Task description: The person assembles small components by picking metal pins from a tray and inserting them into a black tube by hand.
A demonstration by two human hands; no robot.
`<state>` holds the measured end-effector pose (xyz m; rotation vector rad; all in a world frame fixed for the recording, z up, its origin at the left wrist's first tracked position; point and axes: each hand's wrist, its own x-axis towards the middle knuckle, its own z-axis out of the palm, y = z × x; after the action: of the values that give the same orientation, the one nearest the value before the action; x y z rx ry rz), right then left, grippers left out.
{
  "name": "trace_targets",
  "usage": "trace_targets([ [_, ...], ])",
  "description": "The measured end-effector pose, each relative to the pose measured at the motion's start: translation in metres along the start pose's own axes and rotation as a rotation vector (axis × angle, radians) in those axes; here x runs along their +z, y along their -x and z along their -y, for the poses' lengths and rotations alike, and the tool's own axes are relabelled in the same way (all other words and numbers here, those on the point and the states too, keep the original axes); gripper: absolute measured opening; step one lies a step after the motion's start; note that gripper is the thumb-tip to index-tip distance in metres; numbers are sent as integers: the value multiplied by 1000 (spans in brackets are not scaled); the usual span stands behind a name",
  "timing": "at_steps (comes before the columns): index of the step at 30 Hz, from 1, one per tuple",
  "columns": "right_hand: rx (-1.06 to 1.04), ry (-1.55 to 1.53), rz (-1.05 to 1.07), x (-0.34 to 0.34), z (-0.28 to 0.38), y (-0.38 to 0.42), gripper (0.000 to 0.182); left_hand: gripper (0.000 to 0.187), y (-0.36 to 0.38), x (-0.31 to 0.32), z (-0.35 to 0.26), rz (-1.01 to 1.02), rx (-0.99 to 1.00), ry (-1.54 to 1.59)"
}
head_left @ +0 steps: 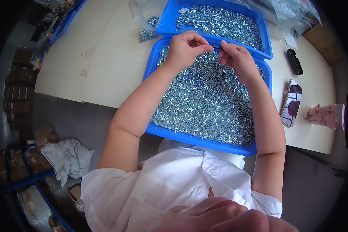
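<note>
My left hand [185, 49] is closed in a pinch, with its thumb and forefinger meeting near the far side of the front blue bin [199, 138]. My right hand [237, 60] is also pinched, just to the right of it. A small dark, rod-like piece [217, 48] shows between the two sets of fingertips, and both hands seem to grip its ends. It is too small to name more exactly. Below the hands, the bin holds a thick layer of small shiny metal pins [205, 104]. Its near edge is at my lap.
Behind stands a second blue bin [267, 36] of similar metal pieces, beside a clear bag [147, 23]. On the table [92, 65], to the right, are a black case [294, 62], a phone [292, 103] and a pink cup [326, 116]. Plastic bags [290, 13] lie at the back right.
</note>
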<state>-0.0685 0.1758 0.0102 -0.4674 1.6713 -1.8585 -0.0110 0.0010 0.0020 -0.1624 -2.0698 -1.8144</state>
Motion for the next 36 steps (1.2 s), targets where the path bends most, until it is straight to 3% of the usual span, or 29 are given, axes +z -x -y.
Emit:
trace_targets([
  [5,8,92,-33,1,-1,-1,32,15,-1,-1,3,18,-63,-24],
  [11,-34,125,-44,1,-3,-2,33,20,0,-4,-4,184,-220,-321],
  [13,-23,119,-60,1,-1,-1,33,16,1,0,2,118,-61,-254],
  [19,-12,115,-70,0,2,1,33,19,1,3,7,58,80,-198],
  [23,-46,114,-47,-1,-1,-2,33,19,0,-2,5,50,-2,-244],
  [25,-55,135,-44,0,-2,-2,32,21,-1,-5,4,144,-78,-337],
  [36,-85,253,-88,0,-2,0,22,9,1,0,2,42,91,-394],
])
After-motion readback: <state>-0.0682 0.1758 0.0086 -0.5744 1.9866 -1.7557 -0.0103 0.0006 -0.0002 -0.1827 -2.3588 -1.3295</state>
